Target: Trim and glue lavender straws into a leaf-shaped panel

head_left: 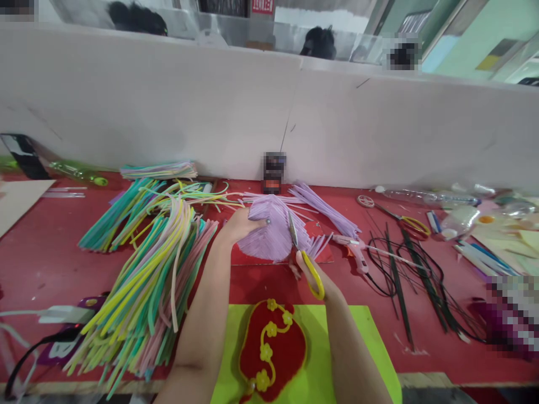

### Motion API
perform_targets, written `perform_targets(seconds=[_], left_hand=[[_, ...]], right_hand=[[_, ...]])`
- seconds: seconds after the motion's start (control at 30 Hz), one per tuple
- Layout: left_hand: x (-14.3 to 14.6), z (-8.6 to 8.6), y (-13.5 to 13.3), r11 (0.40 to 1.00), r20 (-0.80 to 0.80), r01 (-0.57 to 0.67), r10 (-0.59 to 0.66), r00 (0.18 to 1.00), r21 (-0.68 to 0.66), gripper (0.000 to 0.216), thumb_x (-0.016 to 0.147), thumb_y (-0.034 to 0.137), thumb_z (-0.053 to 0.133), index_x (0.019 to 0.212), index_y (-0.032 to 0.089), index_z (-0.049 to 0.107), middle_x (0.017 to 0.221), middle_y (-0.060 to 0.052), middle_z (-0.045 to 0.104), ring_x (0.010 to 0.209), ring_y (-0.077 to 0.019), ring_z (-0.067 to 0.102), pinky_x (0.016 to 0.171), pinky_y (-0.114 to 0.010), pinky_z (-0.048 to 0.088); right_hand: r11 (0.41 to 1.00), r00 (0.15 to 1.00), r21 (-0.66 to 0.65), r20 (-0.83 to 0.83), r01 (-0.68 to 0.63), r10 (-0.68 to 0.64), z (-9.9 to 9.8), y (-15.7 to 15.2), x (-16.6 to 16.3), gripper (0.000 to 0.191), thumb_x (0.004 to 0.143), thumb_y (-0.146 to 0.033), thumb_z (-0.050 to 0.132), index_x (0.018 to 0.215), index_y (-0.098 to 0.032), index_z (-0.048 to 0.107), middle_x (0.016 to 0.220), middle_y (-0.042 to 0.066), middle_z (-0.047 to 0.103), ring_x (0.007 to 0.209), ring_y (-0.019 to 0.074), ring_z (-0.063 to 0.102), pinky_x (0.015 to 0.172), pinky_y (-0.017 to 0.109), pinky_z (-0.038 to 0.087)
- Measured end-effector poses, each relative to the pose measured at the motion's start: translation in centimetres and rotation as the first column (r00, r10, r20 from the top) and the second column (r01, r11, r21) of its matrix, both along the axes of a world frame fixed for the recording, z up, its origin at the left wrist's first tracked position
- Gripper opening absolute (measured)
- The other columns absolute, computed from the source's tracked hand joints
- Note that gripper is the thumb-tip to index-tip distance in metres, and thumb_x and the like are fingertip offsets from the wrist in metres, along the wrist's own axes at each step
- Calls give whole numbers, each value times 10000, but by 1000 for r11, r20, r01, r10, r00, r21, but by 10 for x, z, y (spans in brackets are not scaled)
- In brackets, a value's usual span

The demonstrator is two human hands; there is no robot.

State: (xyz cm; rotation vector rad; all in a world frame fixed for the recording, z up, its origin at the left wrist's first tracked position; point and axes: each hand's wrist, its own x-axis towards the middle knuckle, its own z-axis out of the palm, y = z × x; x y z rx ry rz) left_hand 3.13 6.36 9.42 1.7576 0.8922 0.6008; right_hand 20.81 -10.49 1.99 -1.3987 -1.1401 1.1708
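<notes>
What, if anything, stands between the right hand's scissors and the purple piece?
Nothing visible. The right hand holds the scissors, blades overlapping the right side of the purple piece in this view; the left hand grips its left side, apart from the blades.

I faced a pale partition [189, 106], marked with a few dark scuffs, rising behind a red tabletop [46, 235] whose near edge [425, 380] showed tan. A see-through strip [244, 28] topped the partition. Beyond, I saw a mint-green wall [471, 50] at upper right and a red sign [263, 5] with white characters, under soft light.
</notes>
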Motion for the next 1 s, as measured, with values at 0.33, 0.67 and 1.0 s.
perform_targets(seconds=[0.33,0.67,1.0], left_hand=[[2,10,-4,993,17,-47,46,999,110,407,665,427,724,944,132,706,950,-69,735,938,-265,657,825,-354,502],[3,9,-5,994,5,-27,27,1000,102,410,672,441,720,942,132,708,936,-76,732,918,-270,660,812,-354,500],[3,12,-6,993,20,-63,61,998,101,395,670,404,732,958,135,705,954,-66,733,933,-265,657,820,-339,497]], right_hand=[[997,997,-12,-36,-73,73,4,-2,0,556,848,-731,371,882,-204,545,565,-53,353,471,101,306,476,279,313],[999,999,-19,-11,-40,40,10,-3,0,540,829,-744,389,745,-219,485,575,-38,375,497,113,331,504,287,331],[999,999,-19,-3,-45,45,18,-3,-2,566,803,-771,394,781,-217,503,576,-44,368,490,104,322,488,275,329]])
